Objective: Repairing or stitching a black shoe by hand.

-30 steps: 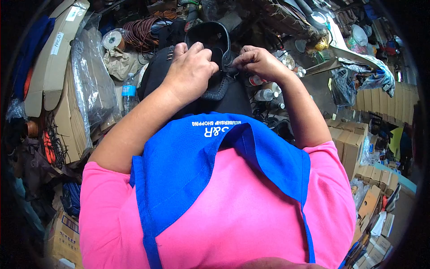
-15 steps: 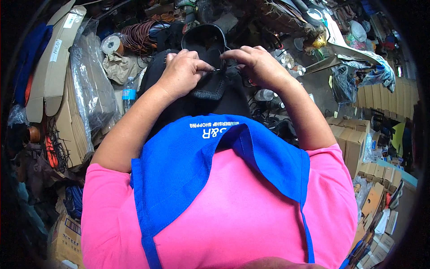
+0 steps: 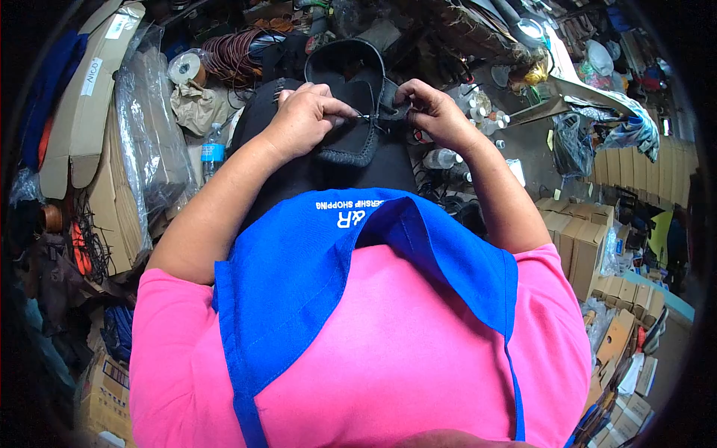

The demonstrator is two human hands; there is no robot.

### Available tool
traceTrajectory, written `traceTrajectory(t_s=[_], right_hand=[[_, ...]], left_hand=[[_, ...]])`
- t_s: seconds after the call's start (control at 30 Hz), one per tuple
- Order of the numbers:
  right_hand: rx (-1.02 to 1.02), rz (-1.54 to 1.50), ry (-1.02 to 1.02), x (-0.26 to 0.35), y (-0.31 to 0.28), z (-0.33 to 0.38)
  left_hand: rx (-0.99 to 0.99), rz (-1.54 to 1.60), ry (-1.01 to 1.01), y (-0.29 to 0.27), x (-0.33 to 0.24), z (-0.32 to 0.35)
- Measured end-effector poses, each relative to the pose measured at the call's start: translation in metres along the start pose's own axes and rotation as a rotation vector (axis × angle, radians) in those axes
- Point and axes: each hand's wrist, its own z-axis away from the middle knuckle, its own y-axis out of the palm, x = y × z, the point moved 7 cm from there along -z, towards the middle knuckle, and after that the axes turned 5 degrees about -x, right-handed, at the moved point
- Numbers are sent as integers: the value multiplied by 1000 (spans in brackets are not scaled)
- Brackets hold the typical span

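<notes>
On my lap lies a black slipper (image 3: 351,148), with a thick stitched rim and a wide band arching up at its far side. My left hand (image 3: 310,116) is closed over its left part, thumb and forefinger pinching a thin shiny needle (image 3: 364,116) that points right at the band's edge. Just right of the band, my right hand (image 3: 433,110) has its thumb and forefinger curled close together beside a dark flap (image 3: 390,101). Whether a thread or the flap's edge is between those fingers, I cannot make out.
Left of my lap stand a water bottle (image 3: 213,153) with a blue label, crumpled brown paper (image 3: 196,108) and a wire spool (image 3: 186,69). Flattened cardboard (image 3: 93,97) leans further left. Plastic bottles (image 3: 442,158) lie at right, near stacked cardboard boxes (image 3: 579,235).
My right hand has shifted slightly right, away from the left hand, and its fingers have curled in. The slipper's band shows more openly. My left hand keeps its pinch.
</notes>
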Motion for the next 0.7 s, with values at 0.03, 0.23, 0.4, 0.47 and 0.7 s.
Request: traceTrajectory(t_s=[0.03, 0.23, 0.4, 0.47, 0.7], right_hand=[[-1, -56, 6, -4, 0, 0], [1, -106, -31, -10, 0, -2], [3, -142, -5, -17, 2, -3], [0, -160, 0, -18, 1, -2], [3, -188, 37, -21, 1, 0]], left_hand=[[39, 10, -25, 2, 2, -1], [31, -31, 9, -1, -4, -2], [-30, 14, 18, 0, -4, -2], [-38, 12, 39, -1, -6, -1], [-45, 71, 19, -2, 2, 1]])
